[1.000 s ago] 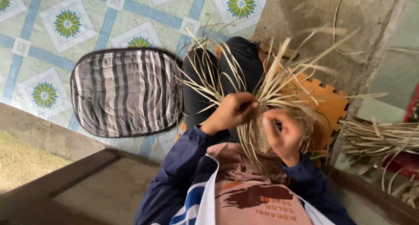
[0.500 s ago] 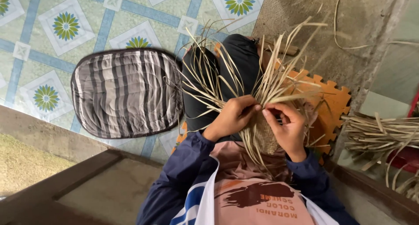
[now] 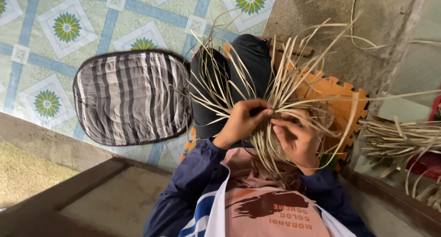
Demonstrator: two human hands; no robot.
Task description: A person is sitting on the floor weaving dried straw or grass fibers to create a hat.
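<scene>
My left hand and right hand both pinch strips at the woven straw piece in my lap, keeping loose ends fanned clear above it.

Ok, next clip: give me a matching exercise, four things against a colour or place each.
Things:
1. cushion
2. foam mat
3. loose bundle of strips
4. left hand

Descriptions:
A. orange, with toothed edges
B. grey and white stripes, on the tiled floor
C. gripping the woven strips by the lap
D. lying at the frame's right edge

Pairs: 1-B, 2-A, 3-D, 4-C
</scene>
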